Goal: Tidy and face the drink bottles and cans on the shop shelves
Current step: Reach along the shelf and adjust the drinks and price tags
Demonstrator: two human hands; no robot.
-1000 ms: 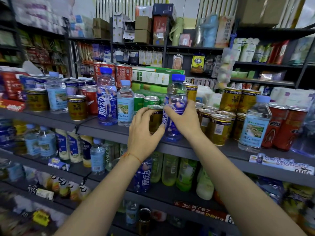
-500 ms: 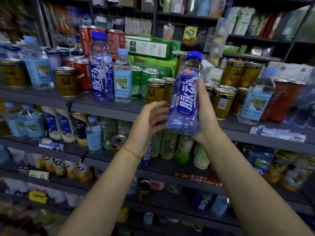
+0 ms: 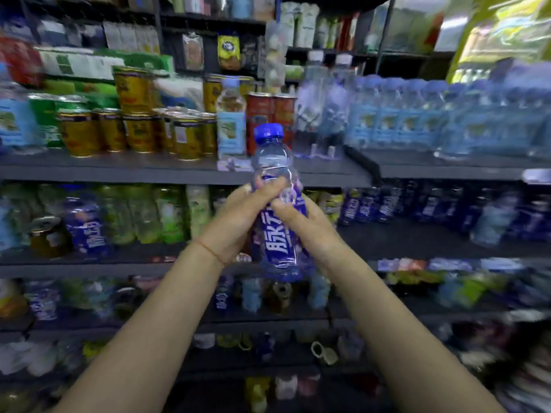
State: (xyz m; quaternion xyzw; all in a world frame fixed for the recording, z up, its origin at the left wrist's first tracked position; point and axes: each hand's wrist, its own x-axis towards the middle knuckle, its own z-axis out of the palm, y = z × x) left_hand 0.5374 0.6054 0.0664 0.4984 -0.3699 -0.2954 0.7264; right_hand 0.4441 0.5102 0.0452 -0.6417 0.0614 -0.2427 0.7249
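Holding one blue-labelled drink bottle (image 3: 278, 225) upright in mid-air, off the shelves, a person grasps it with both hands: the left hand (image 3: 238, 222) wraps its upper body, the right hand (image 3: 301, 225) curls round the label. Similar dark blue bottles (image 3: 396, 204) stand in a row on the middle shelf (image 3: 417, 245) to the right, likely its home. Gold cans (image 3: 134, 132) on the upper shelf look mixed with other bottles, and a can (image 3: 49, 235) sits among green bottles, so much tidying seems left. The picture is blurred.

held bottle (image 3: 278, 234) label reads 脉动 in white, other labels blurred
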